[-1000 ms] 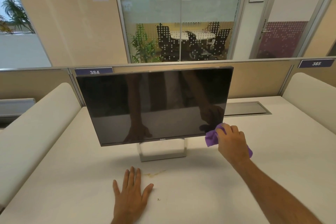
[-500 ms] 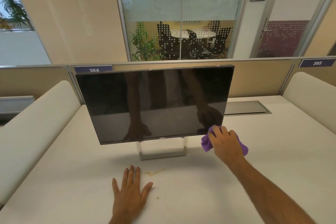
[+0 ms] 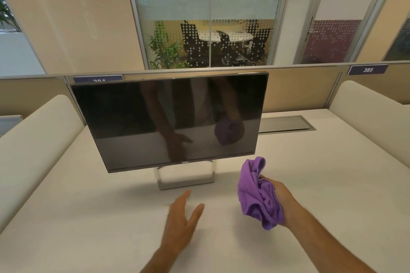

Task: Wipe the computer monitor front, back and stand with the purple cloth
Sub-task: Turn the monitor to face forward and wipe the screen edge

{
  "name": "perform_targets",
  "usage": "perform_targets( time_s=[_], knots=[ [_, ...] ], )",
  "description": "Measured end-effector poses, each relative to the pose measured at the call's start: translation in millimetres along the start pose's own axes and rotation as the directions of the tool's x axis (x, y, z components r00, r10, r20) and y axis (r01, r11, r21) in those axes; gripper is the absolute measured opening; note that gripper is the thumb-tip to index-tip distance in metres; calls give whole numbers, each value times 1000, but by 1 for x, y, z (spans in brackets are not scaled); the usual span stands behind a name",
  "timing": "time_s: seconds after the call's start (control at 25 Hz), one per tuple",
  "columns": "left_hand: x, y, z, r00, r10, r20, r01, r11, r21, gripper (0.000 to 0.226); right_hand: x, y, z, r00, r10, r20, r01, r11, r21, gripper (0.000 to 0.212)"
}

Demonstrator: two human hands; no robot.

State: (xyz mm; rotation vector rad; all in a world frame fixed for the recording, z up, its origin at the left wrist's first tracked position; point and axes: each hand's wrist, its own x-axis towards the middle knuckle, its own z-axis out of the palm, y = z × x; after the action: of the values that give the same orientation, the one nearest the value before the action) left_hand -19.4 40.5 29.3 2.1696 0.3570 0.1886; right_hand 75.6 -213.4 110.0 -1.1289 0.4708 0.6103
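Observation:
A black computer monitor (image 3: 168,119) stands on a silver rectangular stand (image 3: 186,180) in the middle of the white desk (image 3: 88,217), its dark screen facing me and mirroring my arms. My right hand (image 3: 280,200) grips a bunched purple cloth (image 3: 259,195) in the air, below and to the right of the screen's lower right corner, clear of the monitor. My left hand (image 3: 182,224) hovers just above the desk in front of the stand, fingers straight, tilted on its edge, holding nothing.
Padded white dividers (image 3: 37,139) flank the desk on the left and on the right (image 3: 372,122). A grey cable hatch (image 3: 286,125) lies in the desk behind the monitor. A low partition with number plates runs along the back. A small stain marks the desk near my left hand.
My right hand has pulled the cloth away from the screen's lower right corner, back toward me. My left hand has lifted off the desk and turned on its edge.

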Motion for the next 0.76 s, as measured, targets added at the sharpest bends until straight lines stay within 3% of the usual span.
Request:
perform_targets(
  time_s=[0.08,0.16,0.24,0.36,0.52,0.64,0.76],
  knots=[
    [-6,46,19,970,-135,202,192,936,-294,99,-2,11,-1,999,48,14,-49,994,97,52],
    [-11,80,33,876,-193,441,386,830,-403,78,-5,20,-4,997,62,56,-69,988,139,73],
    [-14,95,44,812,-201,548,484,756,-440,55,-13,25,-7,993,52,109,-63,993,96,71],
    [-13,94,56,846,-239,476,490,698,-522,40,-22,25,-15,990,24,139,-16,998,-53,52],
    [-11,93,56,841,-286,459,531,595,-603,38,-21,22,-24,999,-3,36,10,979,-202,53],
    [-11,98,54,823,-306,478,564,534,-630,42,-17,18,-25,999,0,37,5,990,-139,42],
    [-11,100,56,806,-347,479,592,471,-654,35,-15,16,-30,987,-4,159,11,999,-44,51]
  ],
)
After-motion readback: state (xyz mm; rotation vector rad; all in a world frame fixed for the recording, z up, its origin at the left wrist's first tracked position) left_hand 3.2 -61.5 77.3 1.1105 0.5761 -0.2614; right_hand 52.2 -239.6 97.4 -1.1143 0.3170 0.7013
